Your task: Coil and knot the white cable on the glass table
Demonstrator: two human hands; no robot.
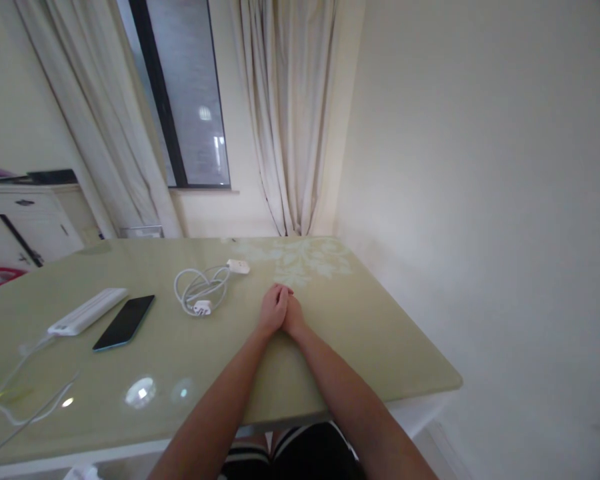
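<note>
My left hand [273, 308] and my right hand [293, 316] are clasped together on the glossy green tabletop [360, 320]. The left fingers fold over the right hand, and most of the right fingers are hidden in the clasp. No object shows between them. To their left lies a coiled white power cord [203, 285] with a white plug [203, 307] at its near end and a white socket block [239, 267] at the far end. Both forearms reach in from the table's near edge.
Farther left are a dark-screened phone [125, 323] and a long white power strip [89, 311], with a white cable [23, 367] trailing toward the near left. A wall [480, 200] borders the table's right side. Curtains [290, 120] and a window [190, 93] stand beyond.
</note>
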